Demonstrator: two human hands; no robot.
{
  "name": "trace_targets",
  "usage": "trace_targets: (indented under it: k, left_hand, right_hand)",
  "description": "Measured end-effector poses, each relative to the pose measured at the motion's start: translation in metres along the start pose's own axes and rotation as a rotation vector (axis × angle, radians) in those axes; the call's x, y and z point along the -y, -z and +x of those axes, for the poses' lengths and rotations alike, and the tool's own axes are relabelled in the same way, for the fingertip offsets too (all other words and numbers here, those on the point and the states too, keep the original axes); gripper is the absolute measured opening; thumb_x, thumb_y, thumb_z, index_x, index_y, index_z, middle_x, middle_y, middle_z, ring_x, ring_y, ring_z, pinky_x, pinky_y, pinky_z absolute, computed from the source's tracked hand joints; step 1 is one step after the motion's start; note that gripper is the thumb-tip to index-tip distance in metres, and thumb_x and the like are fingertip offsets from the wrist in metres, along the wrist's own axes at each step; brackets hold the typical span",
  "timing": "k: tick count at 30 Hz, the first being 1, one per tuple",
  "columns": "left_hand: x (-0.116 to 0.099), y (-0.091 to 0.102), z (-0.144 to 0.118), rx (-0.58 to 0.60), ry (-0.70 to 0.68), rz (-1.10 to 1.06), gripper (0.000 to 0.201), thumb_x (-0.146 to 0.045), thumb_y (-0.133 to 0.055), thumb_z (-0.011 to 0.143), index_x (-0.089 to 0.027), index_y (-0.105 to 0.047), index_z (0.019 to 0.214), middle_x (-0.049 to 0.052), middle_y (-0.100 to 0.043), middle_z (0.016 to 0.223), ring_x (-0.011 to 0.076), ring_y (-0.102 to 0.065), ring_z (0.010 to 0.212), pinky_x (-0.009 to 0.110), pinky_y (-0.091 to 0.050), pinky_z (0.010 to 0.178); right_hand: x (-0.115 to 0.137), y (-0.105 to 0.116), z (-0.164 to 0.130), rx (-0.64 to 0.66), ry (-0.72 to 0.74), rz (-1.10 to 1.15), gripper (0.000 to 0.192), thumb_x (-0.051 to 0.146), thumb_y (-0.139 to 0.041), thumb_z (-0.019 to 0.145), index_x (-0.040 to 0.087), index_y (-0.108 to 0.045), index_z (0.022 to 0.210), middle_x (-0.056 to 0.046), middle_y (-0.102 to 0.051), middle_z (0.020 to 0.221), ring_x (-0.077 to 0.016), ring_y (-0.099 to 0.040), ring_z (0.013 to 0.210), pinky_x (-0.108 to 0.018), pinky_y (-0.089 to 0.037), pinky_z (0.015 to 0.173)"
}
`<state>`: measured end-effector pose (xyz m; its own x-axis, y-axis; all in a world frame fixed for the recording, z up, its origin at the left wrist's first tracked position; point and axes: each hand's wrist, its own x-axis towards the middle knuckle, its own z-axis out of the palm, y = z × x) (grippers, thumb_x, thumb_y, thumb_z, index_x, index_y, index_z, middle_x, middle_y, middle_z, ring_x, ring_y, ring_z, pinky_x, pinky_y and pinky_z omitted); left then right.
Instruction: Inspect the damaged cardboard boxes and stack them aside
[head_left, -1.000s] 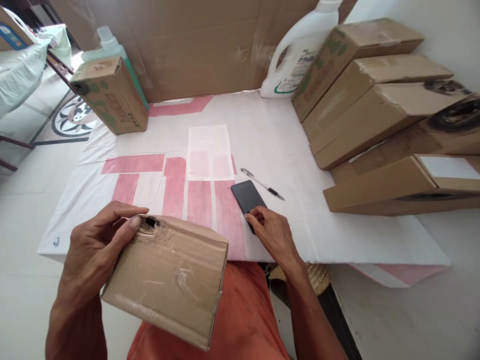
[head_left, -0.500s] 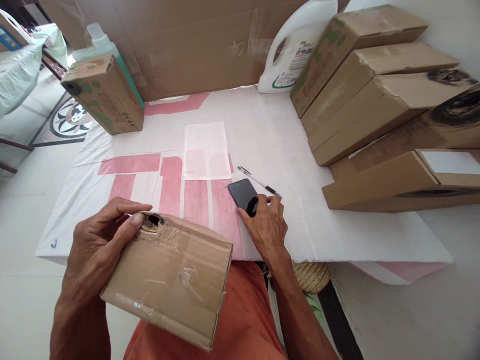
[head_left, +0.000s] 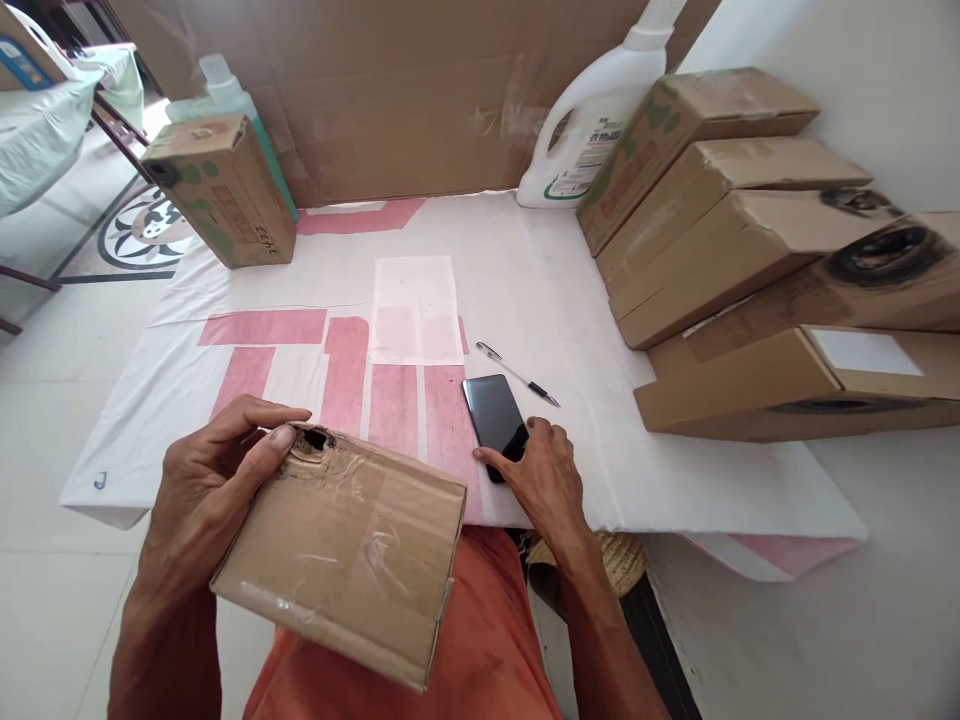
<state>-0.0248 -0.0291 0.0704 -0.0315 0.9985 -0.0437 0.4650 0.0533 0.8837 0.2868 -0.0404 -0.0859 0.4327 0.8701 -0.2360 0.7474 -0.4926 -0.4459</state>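
Slanting both forearms (head_left: 169,630) up toward cloth-covered table (head_left: 525,290), with cardboard boxes (head_left: 712,270) leaning at right. Pinching taped box (head_left: 345,560) tilted above orange lap (head_left: 480,630), left hand's (head_left: 214,480) thumb beside torn hole (head_left: 317,438); too dark inside to read. Straddling phone (head_left: 493,412), flat near pen (head_left: 517,374), with right hand (head_left: 546,480); gripping or merely touching, cannot tell.

Cardboard (head_left: 405,100) walls off the counter's (head_left: 540,270) far edge. Leaning boxes (head_left: 697,270) block its right edge, the jug (head_left: 637,75) beside them at the far right corner; a carton (head_left: 232,200) and bottle (head_left: 276,165) obstruct the far left. Between these, a wide lane passes over the flat paper (head_left: 412,310) and pen (head_left: 516,373). Along the near edge, the held box (head_left: 352,560) blocks the left part, the right grip (head_left: 544,475) the middle; right of that grip there is passage.
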Motion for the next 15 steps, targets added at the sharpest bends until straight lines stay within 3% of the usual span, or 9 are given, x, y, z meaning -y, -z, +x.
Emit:
trace_targets:
  k: [2, 4, 7, 9, 12, 15]
  left_hand:
    - [0.002, 0.000, -0.001, -0.002, -0.005, -0.012, 0.019, -0.048, -0.077, 0.096, -0.031, -0.084, 0.099, 0.001, -0.072, 0.095, 0.0164, -0.065, 0.080, 0.022, -0.051, 0.064]
    - [0.002, -0.001, -0.002, -0.003, -0.023, -0.024, 0.019, -0.047, -0.076, 0.097, -0.029, -0.084, 0.099, 0.002, -0.071, 0.095, 0.0168, -0.065, 0.080, 0.023, -0.051, 0.064]
    - [0.002, -0.005, -0.002, 0.014, -0.045, -0.084, 0.019, -0.045, -0.075, 0.098, -0.028, -0.084, 0.100, 0.002, -0.071, 0.097, 0.0161, -0.066, 0.079, 0.023, -0.052, 0.065]
    - [0.002, -0.008, -0.003, 0.034, -0.053, -0.126, 0.018, -0.043, -0.074, 0.099, -0.029, -0.084, 0.101, 0.002, -0.071, 0.097, 0.0155, -0.066, 0.080, 0.023, -0.052, 0.066]
    - [0.001, -0.011, -0.003, 0.057, -0.059, -0.161, 0.016, -0.040, -0.073, 0.100, -0.029, -0.084, 0.102, 0.002, -0.071, 0.098, 0.0150, -0.067, 0.082, 0.023, -0.052, 0.069]
    - [0.001, -0.012, -0.004, 0.060, -0.049, -0.189, 0.018, -0.041, -0.072, 0.100, -0.028, -0.084, 0.102, 0.002, -0.073, 0.098, 0.0157, -0.068, 0.081, 0.025, -0.052, 0.068]
  right_hand:
    - [-0.006, 0.004, 0.005, 0.040, -0.033, 0.054, 0.072, 0.050, -0.084, 0.076, 0.010, -0.060, 0.131, -0.029, -0.066, 0.134, -0.0465, -0.061, 0.126, -0.049, -0.052, 0.091]
    - [-0.012, 0.010, 0.007, 0.116, -0.040, 0.128, 0.059, 0.051, -0.081, 0.074, 0.012, -0.068, 0.117, -0.025, -0.074, 0.119, -0.0442, -0.068, 0.111, -0.047, -0.053, 0.084]
    - [-0.017, 0.021, 0.001, 0.266, 0.007, 0.273, 0.040, 0.057, -0.072, 0.081, 0.018, -0.075, 0.089, -0.013, -0.079, 0.086, -0.0351, -0.073, 0.085, -0.041, -0.054, 0.072]
    - [-0.018, 0.027, -0.007, 0.342, 0.023, 0.424, 0.043, 0.061, -0.068, 0.086, 0.019, -0.078, 0.087, -0.009, -0.080, 0.085, -0.0311, -0.075, 0.083, -0.038, -0.056, 0.071]
    - [-0.020, 0.031, -0.017, 0.414, -0.156, 0.818, 0.045, 0.060, -0.081, 0.080, 0.019, -0.081, 0.096, -0.008, -0.083, 0.089, -0.0278, -0.076, 0.081, -0.036, -0.059, 0.069]
    - [-0.021, 0.030, -0.017, 0.367, -0.380, 1.086, 0.050, 0.052, -0.098, 0.063, 0.019, -0.082, 0.097, -0.006, -0.083, 0.087, -0.0230, -0.072, 0.071, -0.031, -0.057, 0.061]
